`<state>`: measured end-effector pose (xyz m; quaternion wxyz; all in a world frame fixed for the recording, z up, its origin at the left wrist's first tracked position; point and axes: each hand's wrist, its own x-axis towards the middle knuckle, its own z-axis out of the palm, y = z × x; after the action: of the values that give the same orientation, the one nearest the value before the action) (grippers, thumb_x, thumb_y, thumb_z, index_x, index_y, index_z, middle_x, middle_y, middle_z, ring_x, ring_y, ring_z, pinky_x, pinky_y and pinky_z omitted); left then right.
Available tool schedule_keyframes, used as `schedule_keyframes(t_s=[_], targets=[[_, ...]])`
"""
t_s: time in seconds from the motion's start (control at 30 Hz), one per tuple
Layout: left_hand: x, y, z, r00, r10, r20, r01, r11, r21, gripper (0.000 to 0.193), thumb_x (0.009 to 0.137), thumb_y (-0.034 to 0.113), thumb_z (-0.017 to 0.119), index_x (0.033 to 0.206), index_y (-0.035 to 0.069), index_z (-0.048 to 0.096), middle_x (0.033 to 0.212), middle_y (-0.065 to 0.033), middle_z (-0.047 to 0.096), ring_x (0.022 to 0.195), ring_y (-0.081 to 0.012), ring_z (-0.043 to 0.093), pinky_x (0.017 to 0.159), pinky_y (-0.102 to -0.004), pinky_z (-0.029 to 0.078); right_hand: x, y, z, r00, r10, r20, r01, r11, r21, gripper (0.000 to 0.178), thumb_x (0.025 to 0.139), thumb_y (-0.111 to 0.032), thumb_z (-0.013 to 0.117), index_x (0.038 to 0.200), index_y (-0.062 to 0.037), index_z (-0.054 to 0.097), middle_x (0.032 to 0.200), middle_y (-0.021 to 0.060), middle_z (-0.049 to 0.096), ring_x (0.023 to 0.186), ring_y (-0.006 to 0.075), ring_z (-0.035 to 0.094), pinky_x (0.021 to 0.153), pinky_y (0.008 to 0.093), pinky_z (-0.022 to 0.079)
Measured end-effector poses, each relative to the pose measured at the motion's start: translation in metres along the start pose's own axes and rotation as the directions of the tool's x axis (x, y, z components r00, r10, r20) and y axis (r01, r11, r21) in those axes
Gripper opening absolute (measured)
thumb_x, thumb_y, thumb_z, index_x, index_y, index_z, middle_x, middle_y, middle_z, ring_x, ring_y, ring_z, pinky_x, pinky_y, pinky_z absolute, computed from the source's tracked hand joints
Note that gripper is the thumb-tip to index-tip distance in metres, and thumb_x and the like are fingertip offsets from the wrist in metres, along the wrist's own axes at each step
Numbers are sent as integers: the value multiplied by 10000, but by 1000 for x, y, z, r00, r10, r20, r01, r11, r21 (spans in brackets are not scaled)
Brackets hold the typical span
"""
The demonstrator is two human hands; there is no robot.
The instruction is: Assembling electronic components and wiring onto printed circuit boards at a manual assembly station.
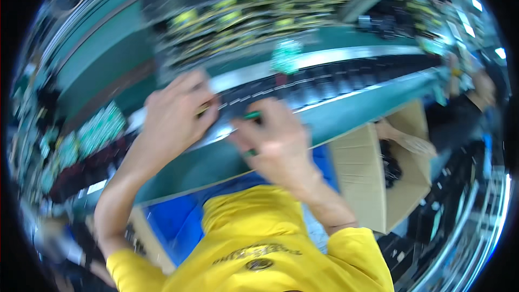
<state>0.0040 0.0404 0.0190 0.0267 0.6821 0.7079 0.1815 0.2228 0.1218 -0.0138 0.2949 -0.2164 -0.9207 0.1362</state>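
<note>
The picture is blurred by motion. My left hand [175, 116] reaches over a dark conveyor belt [346, 78] with its fingers curled on a small yellowish part that I cannot make out. My right hand [273, 138] is closed around a thin green object [252, 115], seemingly a small circuit board, held just above the belt's near edge. The two hands are close together, almost touching. Yellow sleeves and the front of my yellow shirt [254, 238] fill the lower middle.
Green circuit boards [97, 130] lie in stacks at the left, and racks with yellow-green parts [254, 0] stand behind the belt. An open cardboard box [378, 173] with dark items sits at the right. A blue bin [178, 227] is below the bench edge.
</note>
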Motion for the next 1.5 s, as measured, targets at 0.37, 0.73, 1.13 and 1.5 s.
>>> schedule_keyframes(t_s=[0.37,0.73,1.13,1.5], targets=[[-4,1,1,998,-54,-41,46,986,-162,67,882,78,798,867,49,739,941,-68,652,806,-286,649,738,-389,512,-10,3,14,996,-31,-88,24,997,-80,132,923,-247,854,1022,-187,791,1176,72,576,964,265,569,824,373,481],[-7,2,7,996,24,-85,-18,997,73,78,874,96,815,871,73,741,969,-63,630,880,-289,658,738,-408,515,-7,-1,18,998,-16,-53,9,992,-123,138,924,-269,851,1018,-180,803,1173,80,579,994,269,574,856,387,484],[-1,4,12,997,-75,-31,74,997,-18,84,887,121,817,891,66,754,993,-79,629,889,-307,658,776,-426,543,-8,2,39,985,-21,-171,-3,991,-137,142,901,-283,854,989,-173,830,1166,103,588,1006,293,573,857,422,487],[4,0,14,998,-62,-13,63,998,22,107,861,142,834,885,65,763,1000,-83,632,882,-313,660,789,-421,552,-8,4,48,979,-9,-205,-13,994,-105,166,873,-243,840,1024,-181,870,1176,133,621,996,321,581,872,452,488]])
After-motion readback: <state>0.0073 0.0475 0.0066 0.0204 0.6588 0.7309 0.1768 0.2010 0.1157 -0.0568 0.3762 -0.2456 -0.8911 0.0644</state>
